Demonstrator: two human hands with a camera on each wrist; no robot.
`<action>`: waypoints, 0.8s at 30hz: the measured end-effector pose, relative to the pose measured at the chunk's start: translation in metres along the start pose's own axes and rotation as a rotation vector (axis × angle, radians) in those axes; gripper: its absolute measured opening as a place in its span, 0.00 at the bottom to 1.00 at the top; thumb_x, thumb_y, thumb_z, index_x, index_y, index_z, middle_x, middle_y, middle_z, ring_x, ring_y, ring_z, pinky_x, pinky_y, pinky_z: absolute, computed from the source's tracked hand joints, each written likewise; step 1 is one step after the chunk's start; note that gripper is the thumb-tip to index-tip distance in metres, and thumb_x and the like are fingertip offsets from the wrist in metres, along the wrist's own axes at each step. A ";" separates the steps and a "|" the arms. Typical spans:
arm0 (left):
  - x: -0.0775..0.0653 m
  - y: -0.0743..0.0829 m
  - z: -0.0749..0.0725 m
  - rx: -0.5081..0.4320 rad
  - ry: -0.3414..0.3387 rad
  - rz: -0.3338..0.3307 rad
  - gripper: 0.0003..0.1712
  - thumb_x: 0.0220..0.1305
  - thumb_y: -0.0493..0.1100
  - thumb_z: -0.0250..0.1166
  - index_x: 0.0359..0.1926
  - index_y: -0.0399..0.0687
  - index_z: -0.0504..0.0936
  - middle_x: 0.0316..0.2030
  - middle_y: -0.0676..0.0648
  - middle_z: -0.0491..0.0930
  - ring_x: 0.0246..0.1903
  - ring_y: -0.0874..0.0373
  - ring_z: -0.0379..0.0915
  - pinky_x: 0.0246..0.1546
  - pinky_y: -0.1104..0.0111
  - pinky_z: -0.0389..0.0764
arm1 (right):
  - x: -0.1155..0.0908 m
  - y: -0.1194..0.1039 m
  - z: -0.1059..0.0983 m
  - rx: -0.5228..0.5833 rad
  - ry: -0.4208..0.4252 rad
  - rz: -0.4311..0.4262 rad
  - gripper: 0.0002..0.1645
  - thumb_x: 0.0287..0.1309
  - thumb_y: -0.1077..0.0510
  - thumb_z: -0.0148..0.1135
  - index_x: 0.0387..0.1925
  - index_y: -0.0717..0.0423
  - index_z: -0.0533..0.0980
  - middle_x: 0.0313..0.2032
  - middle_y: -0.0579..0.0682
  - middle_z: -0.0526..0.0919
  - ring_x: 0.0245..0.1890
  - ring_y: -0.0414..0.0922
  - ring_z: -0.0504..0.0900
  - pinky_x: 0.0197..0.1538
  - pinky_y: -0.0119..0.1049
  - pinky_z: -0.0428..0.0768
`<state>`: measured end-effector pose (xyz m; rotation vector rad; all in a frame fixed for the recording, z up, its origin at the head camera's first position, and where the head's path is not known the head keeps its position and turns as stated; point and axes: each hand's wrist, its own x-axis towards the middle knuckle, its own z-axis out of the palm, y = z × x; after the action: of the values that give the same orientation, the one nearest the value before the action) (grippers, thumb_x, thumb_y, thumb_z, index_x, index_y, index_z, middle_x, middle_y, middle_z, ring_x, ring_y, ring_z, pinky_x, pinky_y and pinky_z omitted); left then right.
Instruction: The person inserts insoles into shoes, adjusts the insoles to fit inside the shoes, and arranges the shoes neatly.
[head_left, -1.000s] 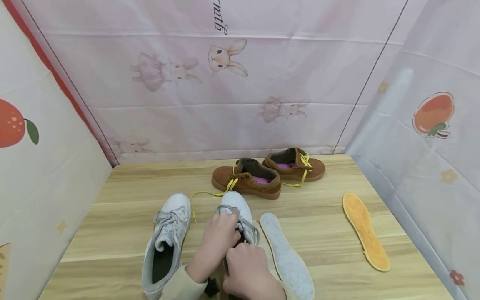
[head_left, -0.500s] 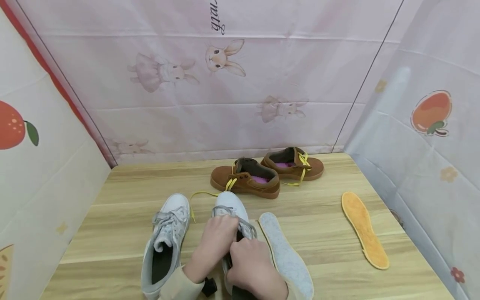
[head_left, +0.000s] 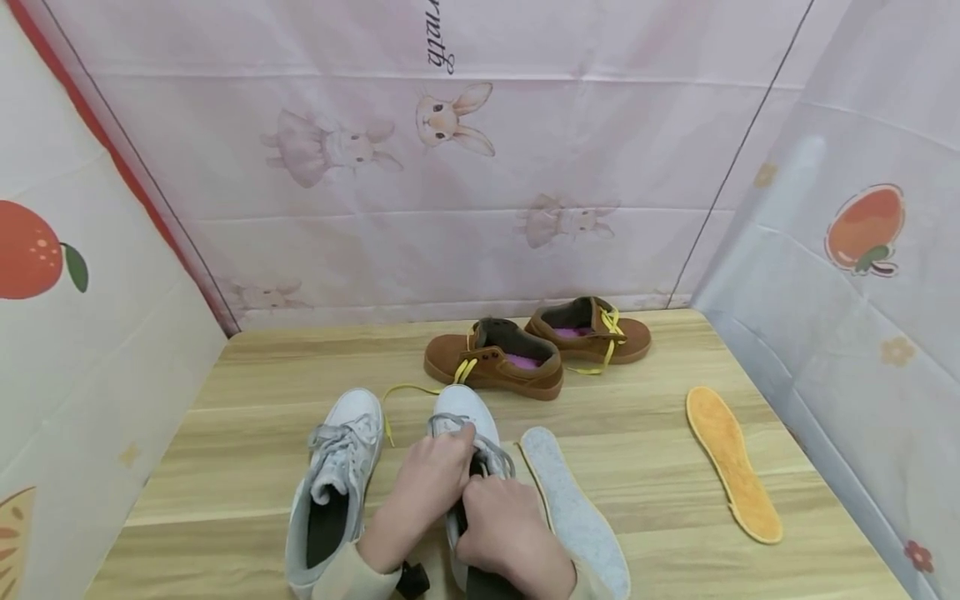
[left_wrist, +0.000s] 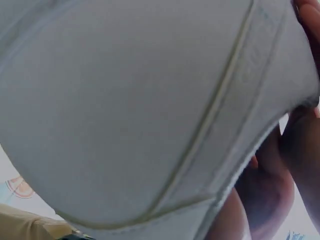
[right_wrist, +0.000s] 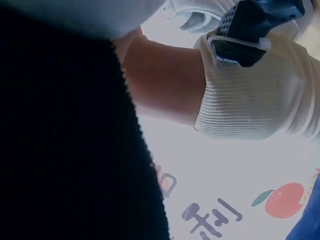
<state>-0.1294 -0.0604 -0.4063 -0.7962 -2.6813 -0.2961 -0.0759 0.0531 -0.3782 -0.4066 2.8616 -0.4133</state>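
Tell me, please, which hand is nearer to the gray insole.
Right: the right hand is beside the gray insole; the left hand is farther away, at a white shoe.

A white shoe (left_wrist: 110, 110) looms close, fingers (left_wrist: 272, 197) by its right edge.

Room to pass lies over the desk (head_left: 652, 467) between grey insole (head_left: 574, 510) and orange insole (head_left: 733, 467), and left of the outer white shoe (head_left: 342, 462); two brown shoes (head_left: 510, 377) block the back centre, the left forearm (head_left: 388, 532) the gap to the held white shoe (head_left: 461, 403)
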 end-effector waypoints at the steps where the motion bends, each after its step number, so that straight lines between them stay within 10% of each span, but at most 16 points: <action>1: 0.000 0.000 0.000 -0.007 -0.005 -0.007 0.04 0.60 0.35 0.56 0.29 0.46 0.70 0.10 0.51 0.64 0.08 0.56 0.61 0.09 0.66 0.60 | 0.001 0.001 0.001 0.027 -0.003 0.002 0.13 0.32 0.55 0.67 0.21 0.51 0.70 0.17 0.45 0.70 0.16 0.43 0.67 0.18 0.38 0.66; 12: 0.001 0.001 -0.001 -0.040 0.000 -0.043 0.07 0.63 0.40 0.59 0.32 0.43 0.69 0.11 0.50 0.66 0.11 0.52 0.67 0.11 0.63 0.65 | 0.000 0.004 0.012 0.207 0.131 0.067 0.22 0.36 0.51 0.69 0.34 0.57 0.74 0.25 0.51 0.76 0.24 0.50 0.75 0.27 0.44 0.73; 24: -0.002 0.008 0.002 -0.023 0.096 -0.058 0.09 0.56 0.39 0.63 0.33 0.37 0.73 0.09 0.49 0.67 0.09 0.53 0.68 0.09 0.63 0.65 | -0.024 0.003 0.002 -0.247 0.332 -0.026 0.22 0.27 0.49 0.74 0.21 0.60 0.76 0.31 0.57 0.72 0.27 0.52 0.72 0.17 0.45 0.70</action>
<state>-0.1241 -0.0544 -0.4085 -0.6932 -2.6188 -0.3710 -0.0531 0.0625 -0.3766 -0.4559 3.2493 -0.1392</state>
